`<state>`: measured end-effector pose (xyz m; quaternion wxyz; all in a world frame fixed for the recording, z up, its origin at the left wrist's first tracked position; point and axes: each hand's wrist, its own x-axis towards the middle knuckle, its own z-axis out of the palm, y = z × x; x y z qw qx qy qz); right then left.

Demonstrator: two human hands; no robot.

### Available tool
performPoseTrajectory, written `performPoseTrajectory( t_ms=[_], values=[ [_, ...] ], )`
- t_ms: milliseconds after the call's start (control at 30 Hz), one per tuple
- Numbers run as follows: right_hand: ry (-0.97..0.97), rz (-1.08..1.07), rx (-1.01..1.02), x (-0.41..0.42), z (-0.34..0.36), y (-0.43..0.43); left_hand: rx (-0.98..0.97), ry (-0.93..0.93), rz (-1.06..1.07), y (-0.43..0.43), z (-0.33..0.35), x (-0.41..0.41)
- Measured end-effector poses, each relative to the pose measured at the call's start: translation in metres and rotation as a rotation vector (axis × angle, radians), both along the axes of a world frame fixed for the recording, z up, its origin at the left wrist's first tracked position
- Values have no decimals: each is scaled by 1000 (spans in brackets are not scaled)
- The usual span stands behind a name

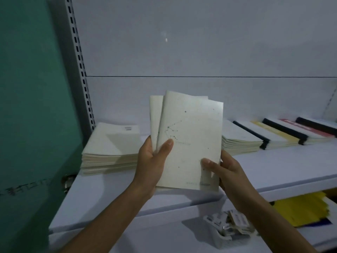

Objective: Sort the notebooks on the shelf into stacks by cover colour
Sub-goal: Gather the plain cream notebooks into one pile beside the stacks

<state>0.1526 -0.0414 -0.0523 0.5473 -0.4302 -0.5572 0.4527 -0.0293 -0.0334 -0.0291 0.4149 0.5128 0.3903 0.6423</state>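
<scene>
I hold a few cream notebooks (193, 136) fanned upright above the white shelf (273, 170); the front cover shows a dotted constellation drawing. My left hand (151, 161) grips their lower left edge, thumb on the front cover. My right hand (224, 170) grips the lower right corner. A stack of cream notebooks (111, 148) lies on the shelf at the left. Another cream stack (238, 139) lies to the right behind my hands. Further right lie black-spined notebooks (284, 134) with white, yellow and red covers, overlapping in a row.
A green panel (31, 106) and a slotted shelf upright (80, 61) stand at the left. On the lower shelf sit a small white tray of tags (228, 229) and a yellow stack (302, 210). A white back wall closes the shelf.
</scene>
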Motion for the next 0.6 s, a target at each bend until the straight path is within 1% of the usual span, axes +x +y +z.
performPoseTrajectory(
  t_ms=[133,267,433,600],
  values=[
    [33,-90,-31,52,-2,18,-14,52,-46,17,-1,55],
    [31,-164,-2,100,-7,32,-32,99,-83,33,-2,105],
    [9,-221,46,158,-6,50,23,250,-17,53,0,167],
    [-40,-216,72,204,2,80,-31,237,-4,72,3,210]
  ],
)
